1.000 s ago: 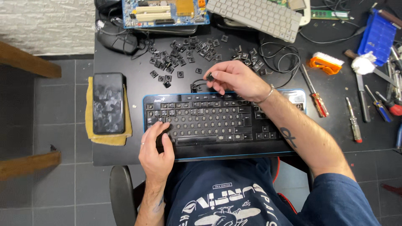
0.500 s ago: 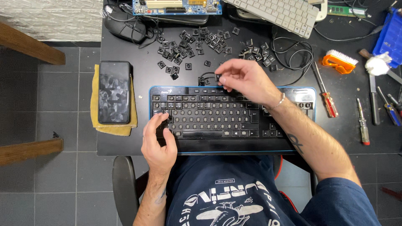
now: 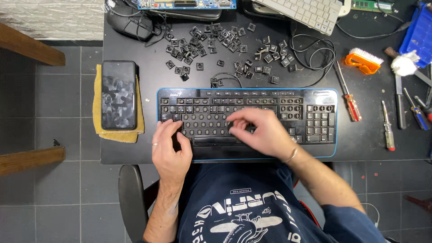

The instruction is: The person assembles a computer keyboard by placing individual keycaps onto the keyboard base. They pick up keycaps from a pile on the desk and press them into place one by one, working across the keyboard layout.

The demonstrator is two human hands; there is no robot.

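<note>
A black keyboard with a blue rim lies in front of me, and many of its keys are bare sockets. My left hand rests on its lower left corner, fingers spread over the keys. My right hand lies over the middle rows. Its fingertips are pinched together on a small black keycap at a socket. Loose black keycaps are scattered behind the keyboard.
A phone lies on a yellow cloth at the left. Screwdrivers, an orange brush and other tools lie at the right. A white keyboard, a circuit board, a mouse and a coiled cable are at the back.
My right hand has come down from the keyboard's top edge to its middle rows. My left hand has shifted from the front edge up onto the keys. The view has moved closer.
</note>
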